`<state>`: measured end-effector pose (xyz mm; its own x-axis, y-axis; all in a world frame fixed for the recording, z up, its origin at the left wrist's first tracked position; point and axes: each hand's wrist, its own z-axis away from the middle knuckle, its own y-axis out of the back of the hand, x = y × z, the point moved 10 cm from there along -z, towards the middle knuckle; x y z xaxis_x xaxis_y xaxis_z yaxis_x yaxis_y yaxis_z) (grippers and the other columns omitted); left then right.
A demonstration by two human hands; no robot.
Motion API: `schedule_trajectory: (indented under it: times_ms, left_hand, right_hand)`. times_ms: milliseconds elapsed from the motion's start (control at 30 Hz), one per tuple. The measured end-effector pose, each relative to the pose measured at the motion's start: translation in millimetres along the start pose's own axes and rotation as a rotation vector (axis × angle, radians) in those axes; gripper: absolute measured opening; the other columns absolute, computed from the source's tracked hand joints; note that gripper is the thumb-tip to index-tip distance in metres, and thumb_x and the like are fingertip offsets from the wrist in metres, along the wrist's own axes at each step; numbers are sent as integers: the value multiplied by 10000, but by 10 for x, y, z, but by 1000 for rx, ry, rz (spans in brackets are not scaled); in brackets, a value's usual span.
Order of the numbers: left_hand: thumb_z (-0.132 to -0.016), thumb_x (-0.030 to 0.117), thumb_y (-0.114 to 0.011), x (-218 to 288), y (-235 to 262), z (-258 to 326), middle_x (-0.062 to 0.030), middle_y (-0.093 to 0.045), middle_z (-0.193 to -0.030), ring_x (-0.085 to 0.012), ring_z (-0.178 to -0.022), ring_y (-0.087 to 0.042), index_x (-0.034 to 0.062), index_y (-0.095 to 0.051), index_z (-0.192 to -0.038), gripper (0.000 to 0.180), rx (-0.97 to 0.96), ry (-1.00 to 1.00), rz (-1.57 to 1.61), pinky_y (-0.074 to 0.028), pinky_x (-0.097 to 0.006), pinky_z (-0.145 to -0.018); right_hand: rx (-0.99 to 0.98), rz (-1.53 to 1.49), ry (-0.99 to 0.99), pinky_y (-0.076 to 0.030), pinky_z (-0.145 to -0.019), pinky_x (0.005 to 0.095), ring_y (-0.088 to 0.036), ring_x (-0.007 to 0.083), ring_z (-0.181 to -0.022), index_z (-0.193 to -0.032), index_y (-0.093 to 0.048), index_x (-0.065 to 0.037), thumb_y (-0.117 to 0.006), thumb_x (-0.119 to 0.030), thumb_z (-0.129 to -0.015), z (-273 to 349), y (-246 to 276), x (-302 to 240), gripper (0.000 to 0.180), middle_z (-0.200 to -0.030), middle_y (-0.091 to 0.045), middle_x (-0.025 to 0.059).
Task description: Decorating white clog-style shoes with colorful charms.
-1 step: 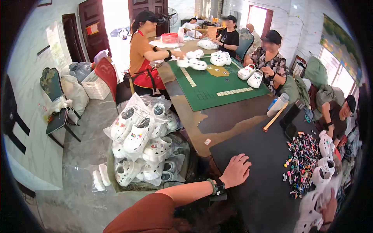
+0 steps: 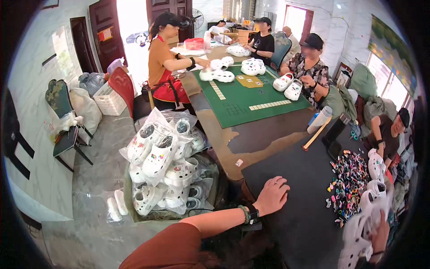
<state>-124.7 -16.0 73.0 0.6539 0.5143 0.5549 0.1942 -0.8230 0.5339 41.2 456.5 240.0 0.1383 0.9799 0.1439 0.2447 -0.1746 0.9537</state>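
My left hand [image 2: 272, 196] lies palm down on the black table mat [image 2: 295, 224], fingers loosely spread, with nothing in it. At the lower right edge my right hand [image 2: 380, 234] is against a white clog [image 2: 358, 231], apparently gripping it; motion blur smears the fingers. Just beyond it stand more white clogs [image 2: 376, 190]. Between my hands, closer to the right one, is a heap of small multicoloured shoe charms [image 2: 347, 184].
Bagged white clogs [image 2: 159, 154] are piled at my left. A bottle [image 2: 319, 120], a wooden stick [image 2: 316, 135] and a black box-like stand [image 2: 335, 140] are beyond the charms. Co-workers sit or stand around the green mat [image 2: 237, 110] with clogs on it.
My right hand and the blurred clog have shifted slightly upward in the picture. The orange-shirted co-worker's clog has moved left. My left hand stays where it was.
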Motion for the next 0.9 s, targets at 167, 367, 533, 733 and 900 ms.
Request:
schedule_trajectory:
  times_ms: [167, 367, 533, 733, 900]
  left_hand:
    - [-867, 82, -620, -166, 179, 37, -165, -565, -1220, -362, -1208, -494, 37, -614, -1085, 223, 77, 132, 253, -385, -450, -1041]
    - [-886, 59, -615, 193, 1036, -126, -166, -538, -1290, -341, -1217, -489, 31, -565, -1185, 305, 242, 67, 289, -366, -412, -1050]
    - [-852, 51, -642, 323, 1146, -115, -158, -529, -1296, -348, -1213, -485, 32, -569, -1188, 345, 186, 35, 254, -369, -417, -1046]
    - [-820, 39, -652, 589, 973, -72, -158, -541, -1255, -362, -1194, -497, 55, -577, -1165, 354, 55, -76, 209, -394, -440, -1027]
    - [-827, 41, -647, 781, 910, -36, -152, -561, -1216, -367, -1153, -526, 44, -581, -1153, 333, 3, -166, 183, -423, -447, -996]
  right_hand:
    - [-85, -57, 244, -396, -800, 426, -494, 349, -862, -1441, -449, -100, -651, 15, -621, -715, 352, -2184, 852, -896, -531, 150]
    - [50, -24, 618, -400, -827, 403, -562, 271, -879, -1398, -505, -114, -700, -16, -677, -790, 556, -3701, 753, -842, -606, 84]
    - [-88, 1, 735, -427, -832, 410, -593, 237, -915, -1428, -475, -164, -601, -82, -814, -676, -167, -4094, 631, -842, -628, 66]
    - [-153, -541, 624, -381, -1054, 465, -513, 366, -1196, -1376, -486, -69, -756, -55, -740, -657, -57, -3885, 691, -1218, -585, 179]
    - [87, -715, 526, -406, -1050, 451, -504, 382, -1233, -1251, -564, -35, -738, -22, -750, -347, 106, -3371, 530, -1274, -564, 194]
